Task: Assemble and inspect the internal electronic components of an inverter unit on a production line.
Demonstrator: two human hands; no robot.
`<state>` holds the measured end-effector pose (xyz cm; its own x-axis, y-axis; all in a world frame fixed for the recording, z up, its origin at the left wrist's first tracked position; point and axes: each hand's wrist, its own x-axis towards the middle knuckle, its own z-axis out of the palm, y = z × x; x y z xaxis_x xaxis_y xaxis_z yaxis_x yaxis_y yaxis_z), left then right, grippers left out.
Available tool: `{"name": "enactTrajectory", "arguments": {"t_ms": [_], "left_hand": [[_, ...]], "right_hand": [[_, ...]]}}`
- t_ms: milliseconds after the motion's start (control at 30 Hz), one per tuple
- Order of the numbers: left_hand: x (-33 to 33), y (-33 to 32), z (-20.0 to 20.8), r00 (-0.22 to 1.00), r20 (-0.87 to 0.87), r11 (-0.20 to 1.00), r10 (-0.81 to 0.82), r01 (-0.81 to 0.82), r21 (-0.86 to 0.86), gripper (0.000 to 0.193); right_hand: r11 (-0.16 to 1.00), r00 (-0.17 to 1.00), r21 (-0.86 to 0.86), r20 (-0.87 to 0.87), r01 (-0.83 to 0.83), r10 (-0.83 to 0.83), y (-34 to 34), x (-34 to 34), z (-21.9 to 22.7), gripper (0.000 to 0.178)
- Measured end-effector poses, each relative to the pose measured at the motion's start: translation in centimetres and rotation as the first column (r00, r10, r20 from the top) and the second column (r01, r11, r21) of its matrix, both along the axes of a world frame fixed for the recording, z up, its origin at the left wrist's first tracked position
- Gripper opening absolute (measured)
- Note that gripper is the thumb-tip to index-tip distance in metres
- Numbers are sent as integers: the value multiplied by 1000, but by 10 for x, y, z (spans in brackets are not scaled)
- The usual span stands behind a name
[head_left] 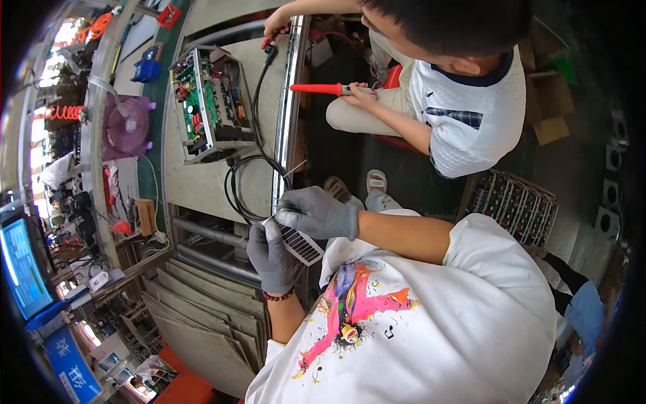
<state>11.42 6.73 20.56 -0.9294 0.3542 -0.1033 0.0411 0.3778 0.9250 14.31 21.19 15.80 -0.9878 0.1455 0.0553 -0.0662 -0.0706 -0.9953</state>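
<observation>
My hands, in grey gloves, meet at the near edge of the bench. My left hand point(270, 254) is closed, its thumb against a white sheet with black bars point(302, 246) that sticks out between both hands. My right hand point(315, 211) covers the sheet's upper part, fingers curled and pinched; what sits in its fingertips is hidden. Just past my fingertips a black cable point(229, 185) lies looped, its run stretching up the bench to a black plug point(270, 51). Whether my fingers touch the coil I cannot tell.
An opened metal chassis with green circuit boards point(210, 101) stands on the bench. Across from me a seated person point(464, 101) holds a red pointed tool point(316, 88) and reaches toward the plug. Flat panels point(202, 316) are stacked below; a purple fan point(126, 126) stands left.
</observation>
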Motion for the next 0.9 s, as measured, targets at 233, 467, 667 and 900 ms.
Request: {"name": "enactTrajectory", "arguments": {"t_ms": [233, 467, 667, 900], "left_hand": [[0, -1, -1, 999, -44, 999, -9, 8, -33, 36], [2, 1, 0, 1000, -25, 1000, -6, 5, -15, 34], [5, 3, 2, 1000, 2, 1000, -11, 11, 9, 33], [5, 1, 0, 1000, -1, 1000, -24, 24, -17, 33]], "right_hand": [[1000, 1000, 5, 9, -9, 9, 1, 0, 1, 27], [999, 999, 20, 21, -30, 29, 2, 1, 1, 22], [999, 999, 10, 31, -34, 34, 3, 4, 2, 21], [999, 999, 21, 27, -26, 26, 2, 5, -1, 21]]}}
